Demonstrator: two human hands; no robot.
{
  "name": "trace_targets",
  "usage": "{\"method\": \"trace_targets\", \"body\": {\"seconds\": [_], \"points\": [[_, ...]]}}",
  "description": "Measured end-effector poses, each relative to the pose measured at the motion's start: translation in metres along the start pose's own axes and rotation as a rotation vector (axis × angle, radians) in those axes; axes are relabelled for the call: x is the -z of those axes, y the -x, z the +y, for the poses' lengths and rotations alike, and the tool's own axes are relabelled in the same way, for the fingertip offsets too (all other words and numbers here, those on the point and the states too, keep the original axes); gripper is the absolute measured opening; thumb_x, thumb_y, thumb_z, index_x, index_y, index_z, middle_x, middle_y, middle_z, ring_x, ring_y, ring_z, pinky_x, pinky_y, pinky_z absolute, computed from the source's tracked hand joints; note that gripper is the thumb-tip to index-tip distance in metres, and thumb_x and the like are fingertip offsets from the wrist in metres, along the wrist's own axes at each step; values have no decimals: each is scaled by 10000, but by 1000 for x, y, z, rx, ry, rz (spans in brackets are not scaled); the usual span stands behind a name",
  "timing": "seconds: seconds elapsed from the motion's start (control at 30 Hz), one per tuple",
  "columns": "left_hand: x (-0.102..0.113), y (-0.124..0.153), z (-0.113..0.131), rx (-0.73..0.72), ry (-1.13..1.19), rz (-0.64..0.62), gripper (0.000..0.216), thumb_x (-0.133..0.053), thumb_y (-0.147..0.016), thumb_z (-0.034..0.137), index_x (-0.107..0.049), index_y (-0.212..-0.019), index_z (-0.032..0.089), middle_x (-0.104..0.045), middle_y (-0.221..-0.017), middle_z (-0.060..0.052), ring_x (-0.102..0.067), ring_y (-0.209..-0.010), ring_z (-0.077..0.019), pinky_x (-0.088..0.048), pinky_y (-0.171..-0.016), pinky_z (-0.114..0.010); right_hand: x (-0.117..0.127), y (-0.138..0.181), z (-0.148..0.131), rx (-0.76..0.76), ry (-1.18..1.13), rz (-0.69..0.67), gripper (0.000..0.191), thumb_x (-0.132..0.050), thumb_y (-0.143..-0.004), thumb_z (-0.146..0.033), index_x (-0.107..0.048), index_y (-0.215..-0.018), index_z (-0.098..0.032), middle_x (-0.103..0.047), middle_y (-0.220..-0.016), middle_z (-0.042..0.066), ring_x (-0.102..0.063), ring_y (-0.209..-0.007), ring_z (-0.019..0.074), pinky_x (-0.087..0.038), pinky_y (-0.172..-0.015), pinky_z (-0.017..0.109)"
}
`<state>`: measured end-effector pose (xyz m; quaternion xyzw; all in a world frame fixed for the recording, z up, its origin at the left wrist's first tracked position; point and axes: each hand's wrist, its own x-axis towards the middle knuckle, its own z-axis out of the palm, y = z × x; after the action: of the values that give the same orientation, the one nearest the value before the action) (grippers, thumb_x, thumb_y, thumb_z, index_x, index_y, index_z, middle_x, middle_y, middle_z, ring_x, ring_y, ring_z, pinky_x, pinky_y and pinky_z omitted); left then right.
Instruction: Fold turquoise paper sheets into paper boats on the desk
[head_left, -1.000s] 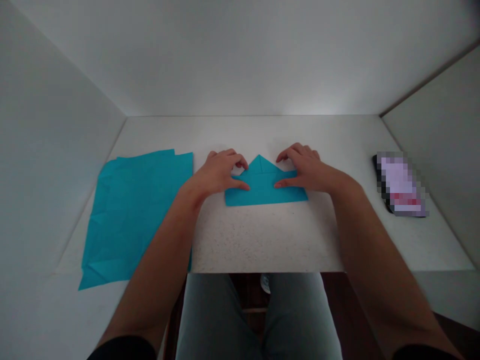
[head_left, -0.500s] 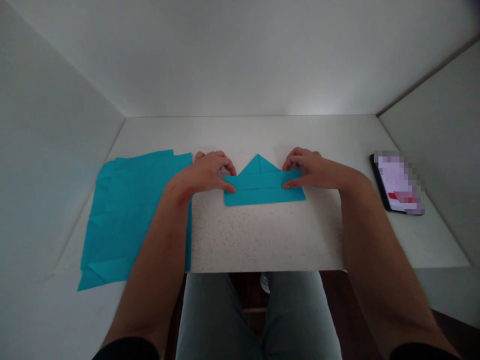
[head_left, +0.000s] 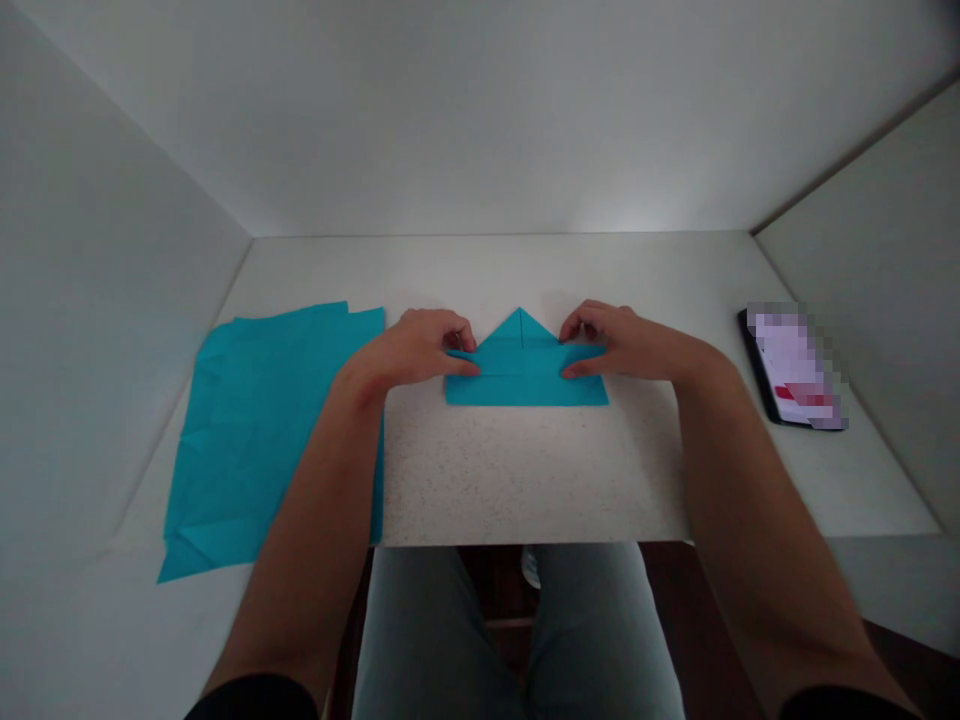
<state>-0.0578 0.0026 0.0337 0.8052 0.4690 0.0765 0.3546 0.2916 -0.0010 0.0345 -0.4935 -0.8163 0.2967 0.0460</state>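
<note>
A folded blue paper (head_left: 525, 375) lies flat on the white table (head_left: 525, 470), a wide band with a triangular peak pointing away from me. My left hand (head_left: 420, 347) pinches the left end of its upper flap between thumb and curled fingers. My right hand (head_left: 622, 342) pinches the right end of the same flap in the same way. Both hands rest on the table on either side of the peak.
A stack of flat blue paper sheets (head_left: 262, 420) lies at the left of the table. A dark phone (head_left: 791, 370) lies at the right. White walls close in the table at left, back and right. My legs show below the front edge.
Both hands slid outward from the middle of the paper to its ends and then closed on the flap. The paper has shifted slightly.
</note>
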Motion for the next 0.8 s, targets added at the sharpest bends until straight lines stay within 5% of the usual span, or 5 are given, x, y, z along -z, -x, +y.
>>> {"method": "trace_targets", "body": {"seconds": [0.43,0.53,0.67,0.8], "points": [[-5,-5,-4,-116,400,252,381,-889,-782,491,-656,-841,196,-792,-1284,-133,-750,-992,-216,-605,-829,-345,-6,-5,9,-18,-128,115,663,-825,-787,-722,-760,-1281,-285,-774,-1163,115,-728,-998,335,-622,-866,488],[-5,-8,-5,-132,456,323,406,-922,-767,486,-674,-916,202,-804,-1172,-106,-749,-947,-201,-611,-814,-336,-7,-6,11,-25,-161,162,672,-843,-786,-696,-746,-1314,-292,-779,-1133,103,-724,-950,319,-621,-839,481],[-5,-10,-4,-168,463,480,475,-957,-755,488,-708,-1065,228,-784,-980,-37,-743,-883,-182,-611,-805,-322,-5,-8,8,51,-152,242,422,-811,-849,-617,-774,-1090,-273,-765,-1012,77,-700,-895,294,-585,-829,463],[0,-5,4,-261,348,596,320,-908,-851,462,-786,-1032,227,-797,-964,-43,-749,-911,-189,-604,-864,-338,2,-7,3,188,-103,548,151,-725,-913,-404,-778,-988,-285,-738,-1020,74,-671,-970,300,-539,-929,499]]}}
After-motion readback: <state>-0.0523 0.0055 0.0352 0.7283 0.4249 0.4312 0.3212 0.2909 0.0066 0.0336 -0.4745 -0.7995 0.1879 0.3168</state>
